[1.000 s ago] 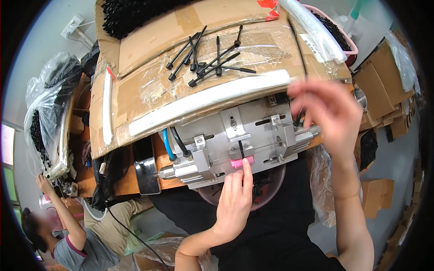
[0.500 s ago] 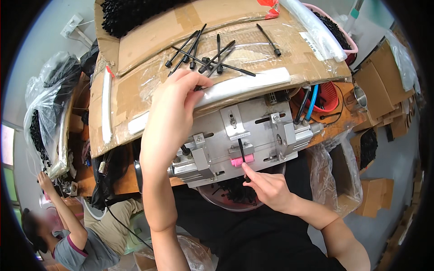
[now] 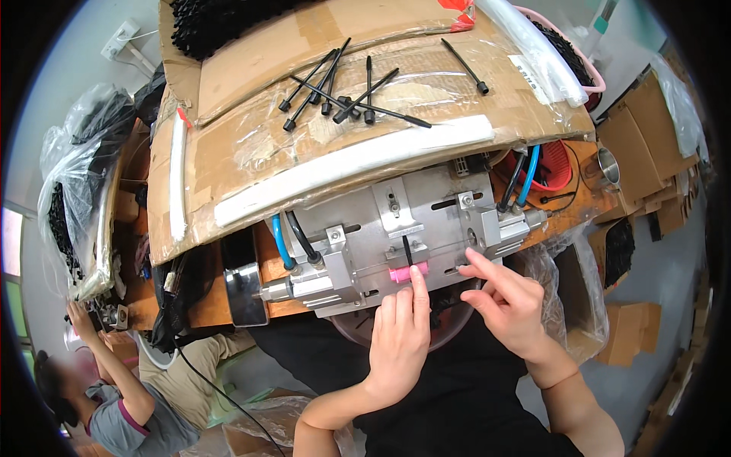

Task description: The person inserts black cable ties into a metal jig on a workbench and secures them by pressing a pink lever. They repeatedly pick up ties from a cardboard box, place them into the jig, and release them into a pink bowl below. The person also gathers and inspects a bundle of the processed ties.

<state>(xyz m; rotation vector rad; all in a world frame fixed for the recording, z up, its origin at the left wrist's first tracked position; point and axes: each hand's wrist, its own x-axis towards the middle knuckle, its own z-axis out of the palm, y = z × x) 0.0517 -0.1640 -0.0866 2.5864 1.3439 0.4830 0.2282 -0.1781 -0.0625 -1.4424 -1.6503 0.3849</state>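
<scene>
A thin black plastic rod (image 3: 406, 248) lies in the middle of a metal fixture plate (image 3: 365, 206), across a small bright pink block (image 3: 399, 274). My left hand (image 3: 400, 335) is over the rod's near end, with its index finger stretched along the rod at the pink block and the other fingers curled. Its thumb and the covered part of the rod are hidden. To the right, my right hand (image 3: 506, 305) hovers before the right air cylinder (image 3: 499, 228), thumb and fingers apart with nothing visible between them. Several black rods (image 3: 335, 84) with thicker heads lie on the cardboard above the fixture.
A left air cylinder (image 3: 320, 288) with blue and black hoses faces the right one. Below the plate, a bowl (image 3: 358, 324) is partly covered by my hands. A red basket (image 3: 560, 164) and metal cup (image 3: 607, 164) stand right. At far left, a co-worker (image 3: 129, 404) works.
My left hand has come down from the rods on the cardboard to the rod on the fixture. My right hand has let go of that rod and moved right.
</scene>
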